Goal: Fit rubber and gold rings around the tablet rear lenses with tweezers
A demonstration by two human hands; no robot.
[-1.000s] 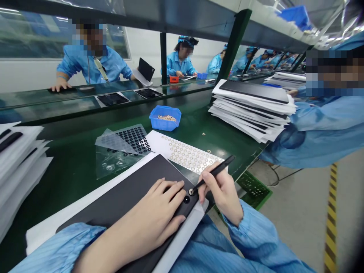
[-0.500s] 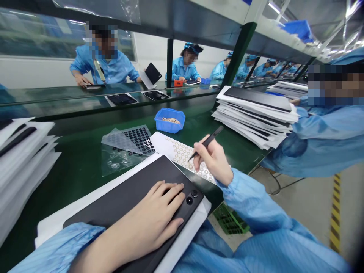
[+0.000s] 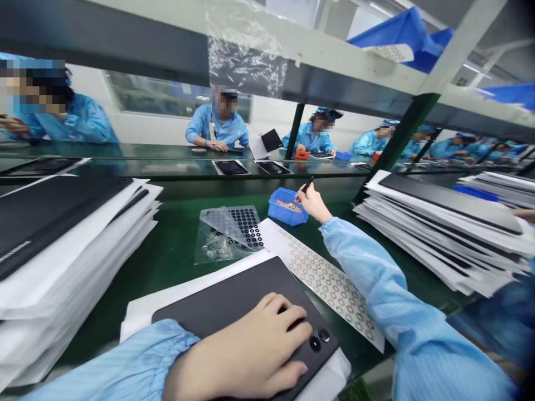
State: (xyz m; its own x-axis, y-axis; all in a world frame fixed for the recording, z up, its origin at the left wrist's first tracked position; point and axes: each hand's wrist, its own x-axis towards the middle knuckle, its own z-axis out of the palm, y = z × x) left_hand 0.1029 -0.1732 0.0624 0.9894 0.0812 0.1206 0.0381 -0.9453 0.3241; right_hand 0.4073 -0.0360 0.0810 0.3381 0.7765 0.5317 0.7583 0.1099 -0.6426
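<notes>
Watching the right hand (image 3: 311,203) pinch a slim black tool (image 3: 308,185) beside a blue bin (image 3: 284,207).
The left hand (image 3: 246,351) lies spread on what looks like a dark tablet panel (image 3: 234,284) on the green bench (image 3: 175,239), long axis across my view; the right sleeve (image 3: 359,262) crosses a ring sheet (image 3: 317,273).

Garment: one light-blue smock (image 3: 422,356) of thin, faintly glossy synthetic cloth, with fine lengthwise stripes and soft creases along the arms. Right sleeve (image 3: 368,273): full length, closing in a gathered cuff (image 3: 331,224) at the wrist. Left sleeve (image 3: 117,362): same striped cloth, its loose, slightly rumpled end stopping on the forearm, short of the wrist. Left hand (image 3: 246,351) and right hand (image 3: 311,203): bare.
</notes>
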